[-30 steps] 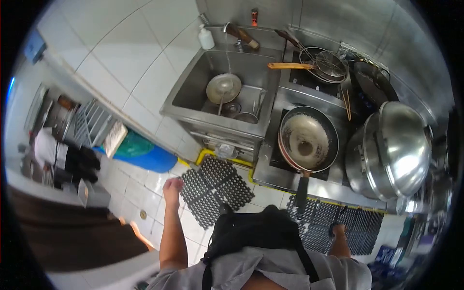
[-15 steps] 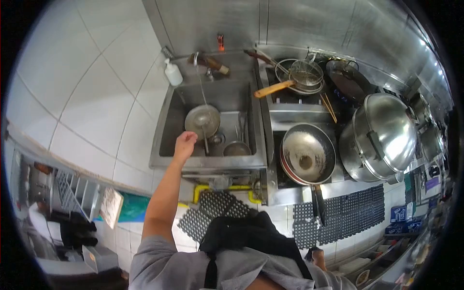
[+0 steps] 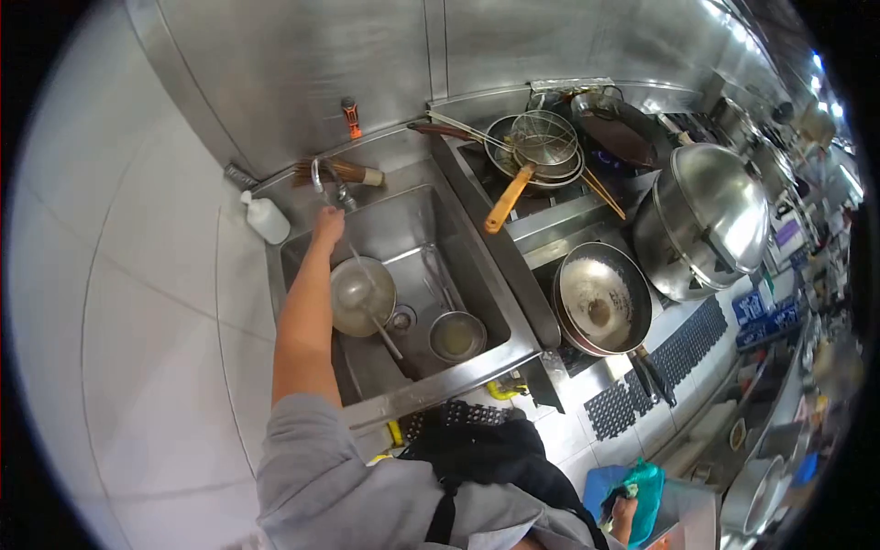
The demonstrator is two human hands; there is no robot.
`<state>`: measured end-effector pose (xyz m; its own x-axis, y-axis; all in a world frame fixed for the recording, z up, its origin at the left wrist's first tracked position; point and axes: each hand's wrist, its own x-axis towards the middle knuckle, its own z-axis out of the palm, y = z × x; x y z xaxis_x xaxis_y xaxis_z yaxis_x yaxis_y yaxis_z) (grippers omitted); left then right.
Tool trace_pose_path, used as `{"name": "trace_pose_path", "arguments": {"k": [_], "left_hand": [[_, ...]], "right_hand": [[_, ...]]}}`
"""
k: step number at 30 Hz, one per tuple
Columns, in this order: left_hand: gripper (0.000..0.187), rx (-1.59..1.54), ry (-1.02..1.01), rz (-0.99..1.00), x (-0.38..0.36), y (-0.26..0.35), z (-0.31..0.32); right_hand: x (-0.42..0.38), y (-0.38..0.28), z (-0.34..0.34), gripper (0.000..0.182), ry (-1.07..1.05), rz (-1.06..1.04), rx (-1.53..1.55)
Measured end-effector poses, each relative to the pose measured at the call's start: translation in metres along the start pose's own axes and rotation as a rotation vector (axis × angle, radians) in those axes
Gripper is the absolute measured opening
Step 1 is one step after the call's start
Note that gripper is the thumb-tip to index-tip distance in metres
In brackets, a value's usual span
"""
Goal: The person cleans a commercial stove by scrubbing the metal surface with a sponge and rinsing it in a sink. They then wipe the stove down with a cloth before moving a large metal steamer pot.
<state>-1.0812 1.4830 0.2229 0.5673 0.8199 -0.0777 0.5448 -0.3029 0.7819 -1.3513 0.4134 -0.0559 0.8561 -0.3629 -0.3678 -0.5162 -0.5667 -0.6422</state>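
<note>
My left hand (image 3: 330,223) is stretched over the sink (image 3: 467,302), just below the metal tap (image 3: 345,194). Its fingers look curled; whether they touch the tap is hidden. Under that forearm a round pan (image 3: 385,316) sits in the basin with a ladle (image 3: 354,293) in it, and a thin stream of water runs down toward it. A small metal bowl (image 3: 457,337) with cloudy liquid stands to its right. Low at the right, my right hand (image 3: 625,509) is closed around something dark and pale that I cannot make out, in front of a teal bag (image 3: 649,490).
Right of the sink, a stove carries a frying pan (image 3: 600,298), strainers (image 3: 545,137) with a wooden handle, a dark wok (image 3: 619,133) over a blue flame, and a large domed steel pot (image 3: 710,220). A white pump bottle (image 3: 267,218) and a bamboo brush (image 3: 353,172) lie behind the sink.
My left hand has moved from above the pan up to the tap. The view has turned and shifted, bringing a teal bag into sight beside my right hand.
</note>
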Motion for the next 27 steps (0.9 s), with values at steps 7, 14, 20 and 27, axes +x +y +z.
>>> {"name": "trace_pose_path", "arguments": {"k": [7,14,20,27], "left_hand": [[0.046,0.534,0.074,0.403,0.142,-0.05,0.051],[0.082,0.506,-0.055,0.429,0.11,-0.057,0.088],[0.077,0.879,-0.304,0.541,0.071,-0.031,0.068],[0.055,0.409,-0.174,0.466,0.061,-0.091,0.098]], "right_hand": [[-0.229,0.039,0.001,0.023,0.125,-0.069,0.145],[-0.306,-0.021,0.016,0.013,0.274,0.544,-0.459],[-0.311,-0.083,0.028,0.031,0.29,0.643,-0.237],[-0.287,-0.065,0.042,0.027,0.384,0.624,0.114]]}}
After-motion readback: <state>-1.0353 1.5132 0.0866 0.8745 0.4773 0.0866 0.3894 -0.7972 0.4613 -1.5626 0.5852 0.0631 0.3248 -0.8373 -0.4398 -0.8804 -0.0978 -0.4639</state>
